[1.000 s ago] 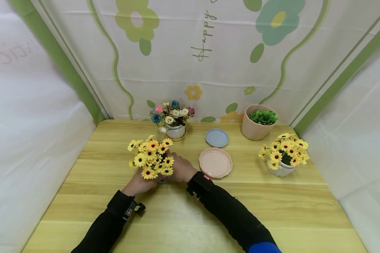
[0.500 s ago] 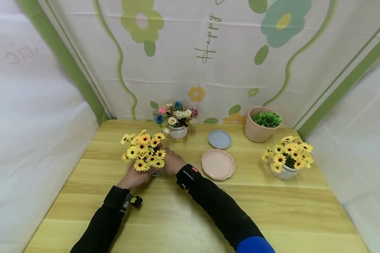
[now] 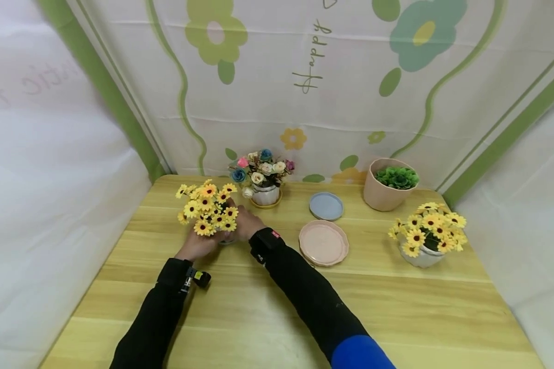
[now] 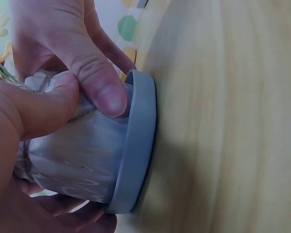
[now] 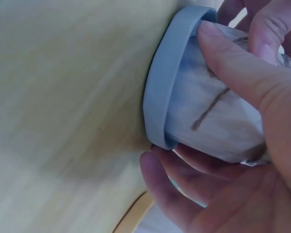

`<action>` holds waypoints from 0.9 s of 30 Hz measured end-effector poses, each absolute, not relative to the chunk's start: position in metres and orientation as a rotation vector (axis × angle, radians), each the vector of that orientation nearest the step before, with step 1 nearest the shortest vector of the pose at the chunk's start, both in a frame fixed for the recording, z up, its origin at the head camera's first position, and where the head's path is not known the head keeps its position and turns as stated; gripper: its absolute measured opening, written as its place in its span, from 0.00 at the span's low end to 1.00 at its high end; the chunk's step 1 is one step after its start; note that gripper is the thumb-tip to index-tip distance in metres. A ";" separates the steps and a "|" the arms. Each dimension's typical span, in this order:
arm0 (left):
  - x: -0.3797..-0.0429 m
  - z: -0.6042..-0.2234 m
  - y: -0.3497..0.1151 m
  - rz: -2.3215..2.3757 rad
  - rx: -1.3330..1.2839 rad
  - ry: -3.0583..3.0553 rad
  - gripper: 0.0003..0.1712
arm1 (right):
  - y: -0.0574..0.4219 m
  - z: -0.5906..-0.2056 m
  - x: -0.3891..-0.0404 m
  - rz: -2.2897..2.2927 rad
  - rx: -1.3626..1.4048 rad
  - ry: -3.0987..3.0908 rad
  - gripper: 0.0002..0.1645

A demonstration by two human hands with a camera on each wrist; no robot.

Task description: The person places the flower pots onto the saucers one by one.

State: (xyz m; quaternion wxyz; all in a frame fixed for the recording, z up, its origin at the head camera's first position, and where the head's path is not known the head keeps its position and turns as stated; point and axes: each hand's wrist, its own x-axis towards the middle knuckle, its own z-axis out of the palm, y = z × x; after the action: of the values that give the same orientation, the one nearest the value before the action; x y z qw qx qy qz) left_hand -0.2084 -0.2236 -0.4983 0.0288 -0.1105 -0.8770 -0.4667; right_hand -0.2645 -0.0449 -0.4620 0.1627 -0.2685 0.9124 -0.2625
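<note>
Both hands hold a white pot (image 4: 77, 155) tied with brown twine, in which yellow daisies (image 3: 208, 207) stand. The pot sits in a blue saucer (image 5: 160, 87), which is touching or barely off the tabletop; I cannot tell which. From the near left, my left hand (image 3: 200, 245) curls round the pot, thumb on its side. My right hand (image 3: 248, 223) grips the other side, its thumb reaching to the saucer's rim. In the head view the flowers and hands cover most of the pot.
A pot of mixed roses (image 3: 265, 195) on a yellow saucer (image 3: 277, 201) stands just behind right. Further right are a blue plate (image 3: 326, 206), a pink plate (image 3: 323, 243), a pink pot with green leaves (image 3: 382, 195) and another pot of yellow daisies (image 3: 422, 254). A printed curtain (image 3: 258, 102) closes the back.
Both hands have carried the daisy pot with its saucer leftward and further back on the table, closer to the roses' left side. The head view has shifted slightly.
</note>
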 end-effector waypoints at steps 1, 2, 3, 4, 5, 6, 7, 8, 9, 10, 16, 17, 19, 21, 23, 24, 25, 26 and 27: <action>-0.210 -0.498 -0.225 -1.430 -0.340 -2.709 0.39 | -0.046 -0.461 -0.266 -0.746 -0.753 2.602 0.63; -0.212 -0.498 -0.225 -1.429 -0.333 -2.710 0.39 | -0.048 -0.461 -0.269 -0.738 -0.743 2.606 0.63; -0.214 -0.498 -0.226 -1.445 -0.322 -2.709 0.40 | -0.050 -0.462 -0.271 -0.729 -0.735 2.609 0.62; -0.217 -0.498 -0.227 -1.462 -0.309 -2.710 0.40 | -0.051 -0.462 -0.274 -0.724 -0.731 2.609 0.62; -0.219 -0.498 -0.228 -1.474 -0.298 -2.715 0.41 | -0.053 -0.463 -0.277 -0.721 -0.728 2.608 0.60; -0.221 -0.498 -0.229 -1.489 -0.284 -2.721 0.41 | -0.055 -0.464 -0.280 -0.715 -0.721 2.606 0.58; -0.223 -0.497 -0.230 -1.503 -0.270 -2.728 0.41 | -0.057 -0.464 -0.283 -0.712 -0.708 2.600 0.56; -0.226 -0.497 -0.231 -1.518 -0.255 -2.734 0.41 | -0.058 -0.465 -0.286 -0.712 -0.697 2.596 0.54; -0.229 -0.497 -0.232 -1.525 -0.248 -2.746 0.41 | -0.060 -0.465 -0.288 -0.719 -0.684 2.594 0.51; -0.231 -0.497 -0.233 -1.523 -0.244 -2.760 0.40 | -0.061 -0.465 -0.291 -0.733 -0.671 2.591 0.50; -0.248 -0.497 -0.240 -1.463 -0.280 -2.820 0.37 | -0.068 -0.468 -0.301 -0.776 -0.658 2.618 0.42; -0.251 -0.497 -0.241 -1.441 -0.294 -2.833 0.36 | -0.068 -0.469 -0.302 -0.781 -0.662 2.624 0.43; -0.257 -0.497 -0.244 -1.419 -0.325 -2.848 0.35 | -0.069 -0.469 -0.304 -0.805 -0.657 2.629 0.42; -0.262 -0.496 -0.246 -1.363 -0.364 -2.879 0.32 | -0.070 -0.469 -0.307 -0.819 -0.648 2.628 0.42; -0.267 -0.495 -0.248 -1.342 -0.378 -2.900 0.31 | -0.071 -0.468 -0.310 -0.858 -0.642 2.607 0.44; -0.270 -0.494 -0.249 -1.341 -0.378 -2.905 0.31 | -0.072 -0.468 -0.312 -0.860 -0.632 2.599 0.46; -0.272 -0.494 -0.250 -1.326 -0.374 -2.916 0.31 | -0.073 -0.469 -0.315 -0.854 -0.625 2.587 0.47; -0.273 -0.493 -0.250 -1.309 -0.371 -2.926 0.31 | -0.075 -0.470 -0.318 -0.854 -0.604 2.571 0.49; -0.275 -0.493 -0.251 -1.310 -0.366 -2.931 0.32 | -0.076 -0.471 -0.320 -0.848 -0.582 2.559 0.51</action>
State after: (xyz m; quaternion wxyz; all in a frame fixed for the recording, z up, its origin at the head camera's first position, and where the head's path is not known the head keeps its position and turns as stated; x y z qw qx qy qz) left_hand -0.2754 -0.2508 -0.4935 -0.0447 -0.1131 -0.9061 -0.4051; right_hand -0.3203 -0.0759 -0.4711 0.1903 -0.2072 0.9109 -0.3019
